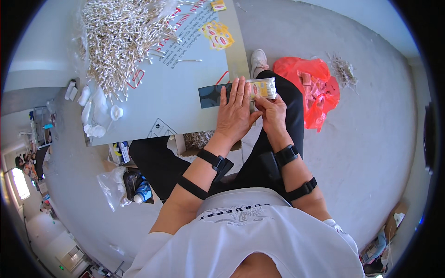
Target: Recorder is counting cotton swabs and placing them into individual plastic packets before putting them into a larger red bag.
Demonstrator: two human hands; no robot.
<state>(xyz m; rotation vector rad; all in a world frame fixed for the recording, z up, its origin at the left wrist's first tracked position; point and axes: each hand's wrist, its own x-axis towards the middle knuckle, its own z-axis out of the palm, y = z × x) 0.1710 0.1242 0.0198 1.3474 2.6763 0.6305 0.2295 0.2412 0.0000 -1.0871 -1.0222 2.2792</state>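
Note:
At the table's right edge, my left hand [235, 111] lies flat with its fingers stretched over the near end of a clear packet of cotton swabs [264, 86]. The packet has a yellow label and sticks out past the table edge above my thigh. My right hand [274, 113] grips its lower side, thumb and fingers at the label. Left of my left hand, a dark flat strip [211, 96] lies on the table, its right end hidden by the fingers. A large heap of loose cotton swabs [120, 41] covers the table's far left. Several yellow labels [218, 35] lie farther back.
White plastic wrapping [96, 113] and a round white piece [116, 112] lie at the table's left corner. A red plastic bag [320, 102] with pink packets sits on the floor at right, beside scattered swabs [343, 72]. A carton of swabs [199, 141] stands below the table.

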